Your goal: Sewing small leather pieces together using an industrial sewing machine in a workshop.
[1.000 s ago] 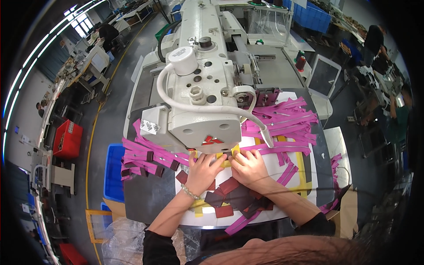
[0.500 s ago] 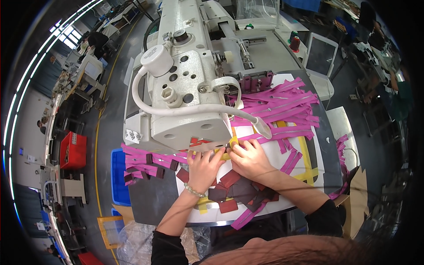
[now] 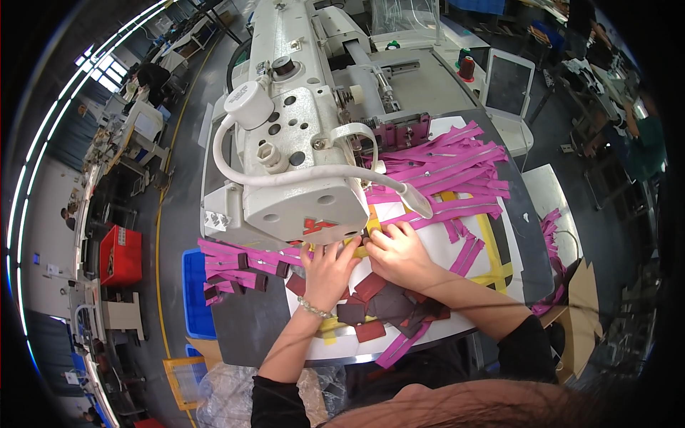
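Both my hands work at the front of a white sewing machine (image 3: 300, 207), below its head. My left hand (image 3: 328, 274), a beaded bracelet at its wrist, lies with fingers spread and thumb stretched toward a small dark piece by yellow tape. Some of its fingertips pass under the head's edge. Opposite it, my right hand (image 3: 399, 257) has bent fingers pressed together at that same spot; what they hold is hidden. Brown and dark red patches (image 3: 392, 307) lie heaped below my hands. Magenta zipper strips (image 3: 449, 167) are piled right of the machine head.
More magenta zippers with dark ends (image 3: 239, 264) lie at the left. A white hose (image 3: 307, 175) curves across the machine's front. A blue bin (image 3: 196, 296) stands left of the table, a cardboard box (image 3: 578, 321) at the right. A screen (image 3: 508, 85) stands at the back right.
The view has shifted slightly. My right hand's fingers have moved a little at the same spot; the left hand stays nearly in place.
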Demonstrator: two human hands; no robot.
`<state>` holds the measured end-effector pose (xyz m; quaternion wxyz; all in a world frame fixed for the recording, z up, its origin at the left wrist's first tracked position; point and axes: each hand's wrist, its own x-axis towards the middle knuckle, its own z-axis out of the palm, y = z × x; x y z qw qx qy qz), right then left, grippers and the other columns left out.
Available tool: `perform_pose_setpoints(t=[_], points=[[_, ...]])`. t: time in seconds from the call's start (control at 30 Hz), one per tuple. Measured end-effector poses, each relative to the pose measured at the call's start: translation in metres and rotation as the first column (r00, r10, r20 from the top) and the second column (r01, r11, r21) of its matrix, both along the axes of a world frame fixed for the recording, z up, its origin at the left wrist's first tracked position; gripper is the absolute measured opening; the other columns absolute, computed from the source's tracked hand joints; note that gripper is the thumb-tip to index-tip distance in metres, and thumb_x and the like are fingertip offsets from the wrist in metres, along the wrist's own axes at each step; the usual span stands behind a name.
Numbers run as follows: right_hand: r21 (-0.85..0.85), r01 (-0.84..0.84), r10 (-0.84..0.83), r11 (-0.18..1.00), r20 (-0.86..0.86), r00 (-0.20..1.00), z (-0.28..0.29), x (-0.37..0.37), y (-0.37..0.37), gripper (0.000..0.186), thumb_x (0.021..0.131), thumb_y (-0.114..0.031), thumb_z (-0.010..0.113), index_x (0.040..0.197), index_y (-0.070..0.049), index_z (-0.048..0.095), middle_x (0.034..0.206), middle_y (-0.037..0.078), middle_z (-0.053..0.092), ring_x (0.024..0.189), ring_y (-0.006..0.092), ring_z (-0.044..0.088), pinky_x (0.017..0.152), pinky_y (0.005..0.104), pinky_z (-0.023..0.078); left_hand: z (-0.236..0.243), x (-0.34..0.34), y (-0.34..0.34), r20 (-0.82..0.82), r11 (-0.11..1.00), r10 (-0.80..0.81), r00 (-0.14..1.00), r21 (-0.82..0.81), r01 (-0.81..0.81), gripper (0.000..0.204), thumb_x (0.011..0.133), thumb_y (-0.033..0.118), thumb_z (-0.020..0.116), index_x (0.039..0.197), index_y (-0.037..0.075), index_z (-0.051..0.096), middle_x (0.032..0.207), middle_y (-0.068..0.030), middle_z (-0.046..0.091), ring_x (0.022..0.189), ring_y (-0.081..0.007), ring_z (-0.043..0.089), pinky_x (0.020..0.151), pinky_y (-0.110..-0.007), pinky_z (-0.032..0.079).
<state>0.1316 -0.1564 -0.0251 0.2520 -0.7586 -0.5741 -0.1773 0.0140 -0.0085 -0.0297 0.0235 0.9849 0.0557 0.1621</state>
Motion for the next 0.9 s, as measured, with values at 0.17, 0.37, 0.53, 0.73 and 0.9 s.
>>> perform_pose_setpoints(t=[0.17, 0.37, 0.53, 0.73, 0.9], points=[[0.04, -0.013, 0.013, 0.999, 0.003, 1.0, -0.002, 0.0, 0.002, 0.02, 0.063, -0.013, 0.067, 0.081, -0.008, 0.06, 0.087, 0.004, 0.055, 0.079, 0.0214, 0.055, 0.074, 0.0349, 0.042, 0.001, -0.001, 0.001, 0.022, 1.0, -0.001, 1.0, 0.024, 0.0, 0.044, 0.076, 0.035, 0.068, 0.118, 0.025, 0.061, 0.111, 0.0002, 0.055, 0.11, -0.0227, 0.046, 0.094, -0.053, 0.029], [0.051, -0.15, 0.153, 0.987, -0.081, 0.985, -0.002, 0.018, -0.011, 0.023, 0.063, -0.012, 0.066, 0.084, -0.006, 0.058, 0.089, 0.006, 0.057, 0.081, 0.0241, 0.056, 0.075, 0.0348, 0.043, -0.001, 0.0, 0.002, 0.004, 1.0, 0.004, 1.0, 0.031, -0.004, 0.043, 0.077, 0.034, 0.067, 0.119, 0.027, 0.06, 0.112, 0.0003, 0.054, 0.108, -0.0227, 0.046, 0.094, -0.053, 0.029], [0.08, -0.34, 0.347, 0.937, -0.099, 0.933, -0.004, 0.04, -0.017, 0.028, 0.064, -0.007, 0.064, 0.091, -0.001, 0.057, 0.089, 0.009, 0.059, 0.09, 0.0286, 0.058, 0.087, 0.0389, 0.045, 0.009, -0.003, 0.006, 0.007, 0.999, -0.015, 1.0, 0.049, 0.015, 0.041, 0.079, 0.035, 0.066, 0.119, 0.028, 0.06, 0.112, 0.001, 0.054, 0.106, -0.023, 0.047, 0.093, -0.054, 0.029], [0.114, -0.365, 0.377, 0.924, -0.114, 0.919, -0.012, 0.045, -0.017, 0.023, 0.07, -0.005, 0.061, 0.092, -0.003, 0.058, 0.095, 0.009, 0.061, 0.096, 0.0277, 0.059, 0.094, 0.0401, 0.044, 0.012, 0.007, 0.038, -0.106, 0.966, -0.163, 0.981, -0.222, 0.136, 0.043, 0.08, 0.045, 0.065, 0.109, 0.013, 0.063, 0.098, -0.0106, 0.064, 0.088, -0.0295, 0.061, 0.079, -0.042, 0.043], [0.115, -0.377, 0.391, 0.919, -0.148, 0.909, -0.016, 0.05, -0.019, 0.023, 0.071, -0.004, 0.06, 0.094, -0.004, 0.058, 0.102, 0.008, 0.062, 0.098, 0.026, 0.059, 0.094, 0.0392, 0.045, 0.015, 0.023, 0.057, -0.556, 0.846, -0.046, 0.83, -0.464, -0.264, 0.054, 0.075, 0.053, 0.068, 0.102, 0.007, 0.064, 0.099, -0.0146, 0.065, 0.088, -0.0286, 0.063, 0.074, -0.035, 0.047]])
